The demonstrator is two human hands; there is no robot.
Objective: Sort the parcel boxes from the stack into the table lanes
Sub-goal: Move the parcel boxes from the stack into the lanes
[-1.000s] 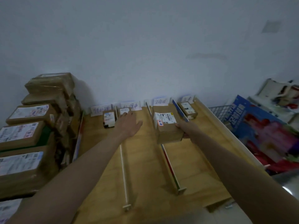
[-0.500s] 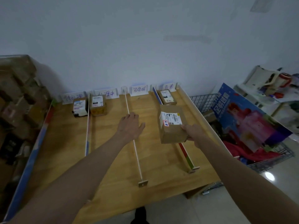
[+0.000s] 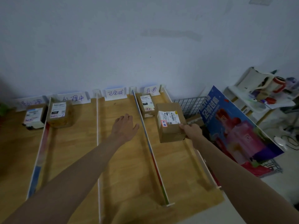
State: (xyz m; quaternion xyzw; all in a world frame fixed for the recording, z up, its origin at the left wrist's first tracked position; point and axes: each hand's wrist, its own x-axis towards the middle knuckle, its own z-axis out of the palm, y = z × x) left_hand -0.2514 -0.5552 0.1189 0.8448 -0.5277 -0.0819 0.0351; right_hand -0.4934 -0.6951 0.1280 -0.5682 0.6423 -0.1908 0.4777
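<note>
My right hand grips a brown parcel box with a white label and a red-edged sticker, held above the rightmost lane of the wooden table. My left hand hovers open, palm down, over the third lane, holding nothing. Farther back in the rightmost lane lies a small labelled box. A brown box sits in the second lane and a white box in the leftmost lane. Upright strips divide the lanes. The stack is out of view.
Handwritten lane cards stand along the wall at the table's back. A wire basket and a blue-and-pink poster board crowd the table's right side. A cluttered white shelf stands farther right.
My view has swung right, away from the stack. My right hand has carried the parcel from the third lane across the divider to over the rightmost lane. My left hand stays open over the table.
</note>
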